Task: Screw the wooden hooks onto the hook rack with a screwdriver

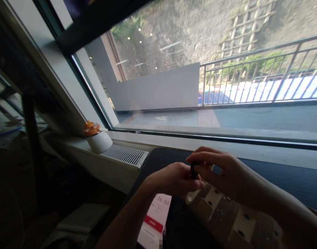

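My left hand (174, 179) and my right hand (220, 166) meet above a dark tabletop. Between their fingertips they pinch a small black piece (193, 171); its kind is too dark and small to make out. Below my right hand and forearm lies a long wooden piece (222, 209) made of pale and brown sections, with dark round holes and small shiny bits on it. My right forearm covers part of it. Under my left wrist a phone (155, 221) lies with its screen lit, showing a running time and a red bar.
The dark table (272, 174) stands against a window sill (161, 140). To the left is a ledge with a white vent grille (126, 154), bearing a white pot-like object (98, 141) with an orange top. A pale box-like object (83, 218) sits low in shadow.
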